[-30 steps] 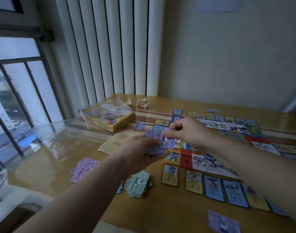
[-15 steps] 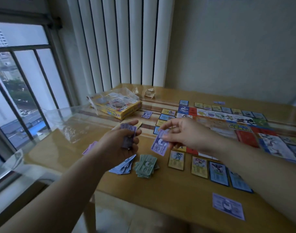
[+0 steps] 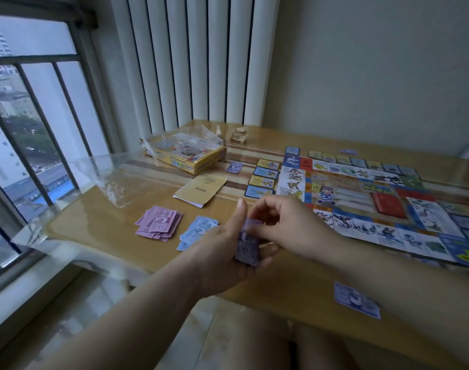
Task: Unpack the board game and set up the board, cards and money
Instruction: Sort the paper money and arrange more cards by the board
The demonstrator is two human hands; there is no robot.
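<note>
The board (image 3: 361,201) and cards (image 3: 265,173) are laid out, with pink notes (image 3: 160,222) and blue notes (image 3: 198,229) piled on the bench (image 3: 116,225). The left hand (image 3: 222,255) has its grip around purple notes (image 3: 246,245), and the right hand (image 3: 289,228) pinches their top, so sorting the money looks unfinished.

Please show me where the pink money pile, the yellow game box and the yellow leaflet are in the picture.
pink money pile (image 3: 160,222), head view, middle of the top notes.
yellow game box (image 3: 201,162), head view, its yellow front wall.
yellow leaflet (image 3: 201,188), head view, middle of its page.
</note>
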